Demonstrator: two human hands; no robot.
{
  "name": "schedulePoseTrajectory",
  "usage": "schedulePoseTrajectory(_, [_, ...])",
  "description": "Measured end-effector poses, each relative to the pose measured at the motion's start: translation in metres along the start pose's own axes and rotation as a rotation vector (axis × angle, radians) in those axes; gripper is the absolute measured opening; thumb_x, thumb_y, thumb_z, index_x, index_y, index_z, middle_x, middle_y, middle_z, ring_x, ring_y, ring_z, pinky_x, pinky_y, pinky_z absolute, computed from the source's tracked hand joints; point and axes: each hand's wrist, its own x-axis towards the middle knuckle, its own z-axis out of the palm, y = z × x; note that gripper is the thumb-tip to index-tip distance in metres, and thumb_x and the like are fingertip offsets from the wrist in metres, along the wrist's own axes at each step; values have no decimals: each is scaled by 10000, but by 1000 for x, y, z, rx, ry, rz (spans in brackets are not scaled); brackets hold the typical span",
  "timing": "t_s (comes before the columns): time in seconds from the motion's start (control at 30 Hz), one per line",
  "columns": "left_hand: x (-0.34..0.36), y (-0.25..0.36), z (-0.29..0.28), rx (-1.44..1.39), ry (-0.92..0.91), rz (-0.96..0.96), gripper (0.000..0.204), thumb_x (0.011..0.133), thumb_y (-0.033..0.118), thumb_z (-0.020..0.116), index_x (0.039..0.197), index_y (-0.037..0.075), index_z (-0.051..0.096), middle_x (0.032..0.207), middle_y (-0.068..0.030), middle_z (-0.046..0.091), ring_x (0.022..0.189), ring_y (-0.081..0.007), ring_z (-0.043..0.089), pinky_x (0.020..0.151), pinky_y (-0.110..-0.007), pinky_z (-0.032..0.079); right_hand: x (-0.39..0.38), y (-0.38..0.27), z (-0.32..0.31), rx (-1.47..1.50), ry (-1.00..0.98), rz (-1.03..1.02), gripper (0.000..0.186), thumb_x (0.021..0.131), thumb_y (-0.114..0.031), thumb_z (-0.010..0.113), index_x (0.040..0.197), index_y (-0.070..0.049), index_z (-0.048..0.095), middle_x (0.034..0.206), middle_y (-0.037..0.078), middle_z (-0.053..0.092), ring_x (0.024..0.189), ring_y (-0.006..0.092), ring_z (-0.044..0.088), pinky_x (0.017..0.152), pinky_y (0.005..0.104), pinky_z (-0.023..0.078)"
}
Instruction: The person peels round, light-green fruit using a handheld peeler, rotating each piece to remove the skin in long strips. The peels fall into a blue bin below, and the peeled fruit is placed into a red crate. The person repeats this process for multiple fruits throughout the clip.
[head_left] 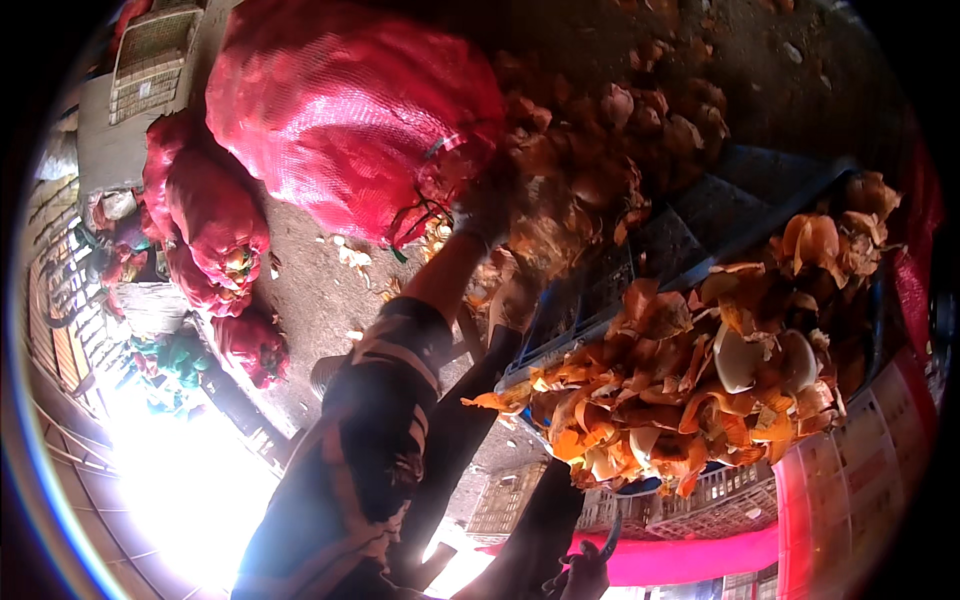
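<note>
My left hand (483,215), in a greyish glove, reaches forward to the gathered end of a big red mesh sack (350,120), beside a heap of loose brown onion skins (565,200). Shadow hides its fingers, so whether it grips anything does not show. Low in the picture, my right hand (585,574) is closed round a small knife (612,536) with a curved blade pointing up. To the right, a blue plastic crate (700,215) stands with a pile of orange-brown onion skins (640,410) on its near side. Pale, cup-shaped onion layers (738,360) lie among them.
Smaller filled red mesh sacks (215,215) rest at the left, near a low ledge. A wire-sided crate (155,60) stands at the far left. Slatted crates (710,500) and a bright pink sheet (680,560) are at the lower right. Strong sunlight glares at the lower left.
</note>
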Motion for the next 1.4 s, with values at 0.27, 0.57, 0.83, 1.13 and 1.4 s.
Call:
schedulePoseTrajectory(0.27, [-102, 3, -80, -1976, -134, -13, 638, 691, 310, 770, 1200, 28, 507, 1066, -104, 620, 1006, -232, 581, 832, -386, 503, -14, -27, 21, -26, 46, -120, 330, 879, -79, 482, 1205, -25, 497, 940, 106, 607, 615, 150, 581, 479, 277, 494])
schedulePoseTrajectory(0.57, [-307, 58, -274, -2262, -529, 382, 738, 829, 572, 541, 1255, -23, 445, 1189, -131, 539, 1075, -201, 536, 950, -333, 414, -132, -168, 70, -25, 18, -660, 332, 821, 26, 564, 1150, -17, 550, 889, 70, 619, 619, 113, 567, 496, 252, 484])
schedulePoseTrajectory(0.83, [-419, 106, -374, -2172, -828, 832, 1009, 632, 466, 799, 1370, 24, 273, 1317, -141, 438, 1192, -283, 469, 1004, -442, 389, -256, -218, 14, -464, 328, -1615, 350, 797, 52, 584, 1138, -28, 570, 952, 138, 649, 769, 230, 657, 642, 297, 527])
schedulePoseTrajectory(1.13, [-489, 131, -430, -2047, -911, 830, 936, 621, 429, 811, 1314, 2, 349, 1213, -117, 519, 1129, -233, 513, 980, -371, 408, -345, -214, -30, -801, 518, -1749, 118, 739, -53, 562, 855, -66, 551, 827, 69, 557, 735, 231, 563, 553, 351, 449])
schedulePoseTrajectory(1.4, [-519, 126, -460, -1964, -913, 967, 822, 710, 327, 759, 1336, 18, 325, 1248, -127, 489, 1149, -246, 499, 992, -393, 404, -347, -193, -21, -692, 613, -1701, 89, 705, -79, 563, 784, -73, 524, 775, 134, 492, 726, 341, 496, 624, 439, 387])
